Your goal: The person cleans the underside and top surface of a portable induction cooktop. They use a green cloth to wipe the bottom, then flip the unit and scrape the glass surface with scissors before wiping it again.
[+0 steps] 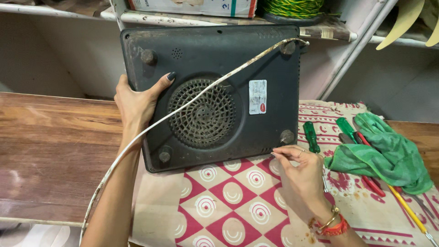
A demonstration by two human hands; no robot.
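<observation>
Both hands are tilting a black induction cooktop [215, 91] up on its edge, underside facing the camera.

Head view: the left hand [137, 103] is gripping the cooktop's left edge, thumb lying across the base; the right hand [299, 171] is pinching something tiny at the lower right corner, too small to identify. The cooktop is resting on a patterned cloth [228, 201] on the wooden table [50, 151]. Bracing it firmly would steady that corner. The white cord [192, 103] is running off-frame; the screwdrivers [315, 137] lie partly under a green rag [388, 155].
</observation>
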